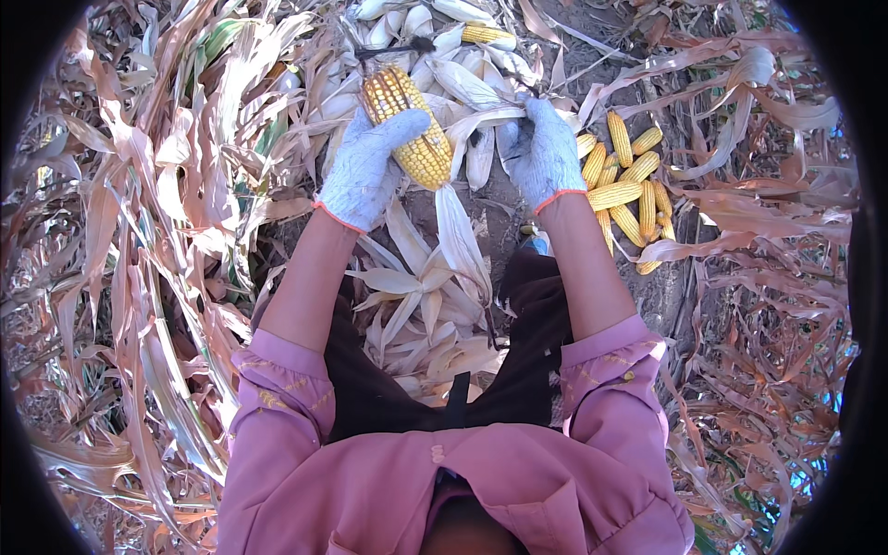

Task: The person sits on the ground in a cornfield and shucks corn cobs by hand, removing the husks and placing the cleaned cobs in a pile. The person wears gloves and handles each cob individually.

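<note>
My left hand (371,163), in a white knit glove with an orange cuff, is closed around a yellow ear of corn (423,156), its thumb lying across the kernels. Dark silk strands cling to the ear's upper end, and pale husk leaves (461,236) hang from its lower end. In a matching glove, my right hand (544,149) pinches a pale husk leaf (485,119) between thumb and fingers; that leaf runs back to the lower end of the ear.
Unhusked ears (461,80) lie heaped beyond my hands, with one partly bared ear (485,35) among them. Several husked ears (615,195) are piled at the right on the soil. Loose husks (416,284) lie between my legs. Dry corn stalks and leaves (159,208) spread along both sides.
</note>
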